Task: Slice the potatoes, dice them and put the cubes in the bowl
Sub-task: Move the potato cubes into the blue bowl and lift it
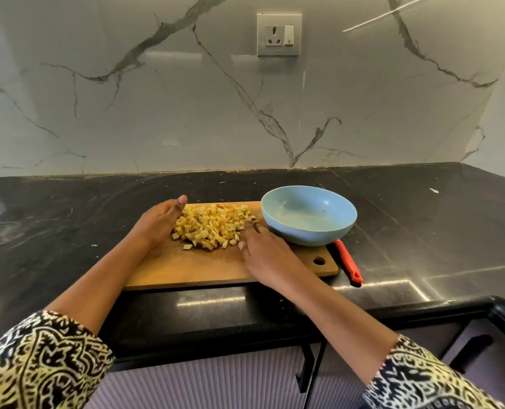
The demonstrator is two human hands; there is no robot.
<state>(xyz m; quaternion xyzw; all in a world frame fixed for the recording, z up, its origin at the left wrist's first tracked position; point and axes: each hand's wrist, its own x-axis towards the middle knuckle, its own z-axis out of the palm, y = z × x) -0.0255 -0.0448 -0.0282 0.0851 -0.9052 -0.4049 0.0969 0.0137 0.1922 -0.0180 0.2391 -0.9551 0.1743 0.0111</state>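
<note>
A heap of yellow potato cubes (pixel 212 225) lies on the wooden cutting board (pixel 192 267). My left hand (pixel 158 221) cups the heap's left side, palm against the cubes, fingers straight. My right hand (pixel 264 252) rests at the heap's right side with its fingertips touching the cubes. Neither hand holds anything. The light blue bowl (pixel 308 215) sits on the board's right end, tilted toward me and holding nothing but a speck. A knife with a red handle (pixel 348 261) lies on the counter beside the board, its blade hidden under the bowl.
The board lies on a black stone counter (pixel 422 231) near its front edge. A marble wall with a power socket (pixel 279 33) stands behind. One cube (pixel 187 246) lies apart from the heap, toward me.
</note>
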